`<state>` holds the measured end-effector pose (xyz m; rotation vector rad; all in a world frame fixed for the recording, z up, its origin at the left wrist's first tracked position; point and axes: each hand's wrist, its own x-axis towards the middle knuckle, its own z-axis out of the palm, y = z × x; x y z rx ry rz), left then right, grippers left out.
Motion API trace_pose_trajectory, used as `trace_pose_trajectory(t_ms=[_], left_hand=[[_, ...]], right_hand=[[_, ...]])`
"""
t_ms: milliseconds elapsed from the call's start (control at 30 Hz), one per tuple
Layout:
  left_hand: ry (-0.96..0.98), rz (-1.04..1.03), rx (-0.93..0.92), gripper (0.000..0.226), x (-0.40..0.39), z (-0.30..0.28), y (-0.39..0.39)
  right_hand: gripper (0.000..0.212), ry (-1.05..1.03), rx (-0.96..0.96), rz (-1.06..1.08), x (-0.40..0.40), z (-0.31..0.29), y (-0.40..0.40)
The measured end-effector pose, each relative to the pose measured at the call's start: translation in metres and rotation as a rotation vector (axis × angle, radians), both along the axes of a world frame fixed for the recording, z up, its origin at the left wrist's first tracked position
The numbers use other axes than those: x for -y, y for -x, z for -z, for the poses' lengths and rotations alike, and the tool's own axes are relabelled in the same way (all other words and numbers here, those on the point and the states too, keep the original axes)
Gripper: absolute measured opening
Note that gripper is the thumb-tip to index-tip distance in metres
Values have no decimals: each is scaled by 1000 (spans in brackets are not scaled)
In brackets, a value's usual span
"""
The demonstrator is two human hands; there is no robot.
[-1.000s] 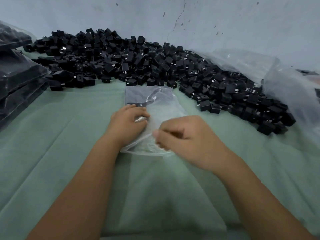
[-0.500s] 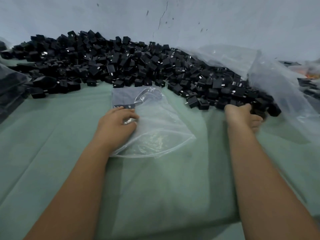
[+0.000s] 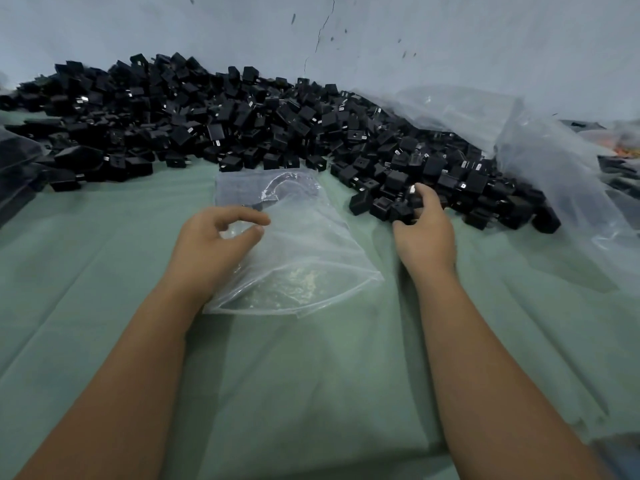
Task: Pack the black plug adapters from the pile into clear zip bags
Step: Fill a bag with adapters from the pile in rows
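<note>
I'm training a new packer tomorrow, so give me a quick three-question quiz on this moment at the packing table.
1. True or false: the left hand holds the clear zip bag on the green cloth.
2. What is the right hand doing? A) sealing the bag B) gripping adapters at the near edge of the pile of black plug adapters C) resting idle on the cloth
3. What lies at the right end of the pile, against the wall?

Key: 1 true. 2 B. 3 a large crumpled clear plastic sheet.
</note>
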<state>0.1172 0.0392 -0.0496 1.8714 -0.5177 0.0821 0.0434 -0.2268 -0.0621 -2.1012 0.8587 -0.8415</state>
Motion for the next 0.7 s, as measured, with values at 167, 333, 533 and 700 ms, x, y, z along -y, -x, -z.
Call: trace_pose_trajectory(t_ms=[167,333,533,700], left_hand=[[177,317,-144,9,-2,-9,6],[-24,678,-268,54,-5,-9,1],[-166,565,-203,24,2,-9,7],[-197,469,-198,17,2,-18,17]], right_hand=[[59,-96,108,-21,1,0,-3],[46,-313,384,-73,-12,-13,-8],[39,141,508,-132,-68,-29,-4],[37,809,584,-497,-134,-39,2]])
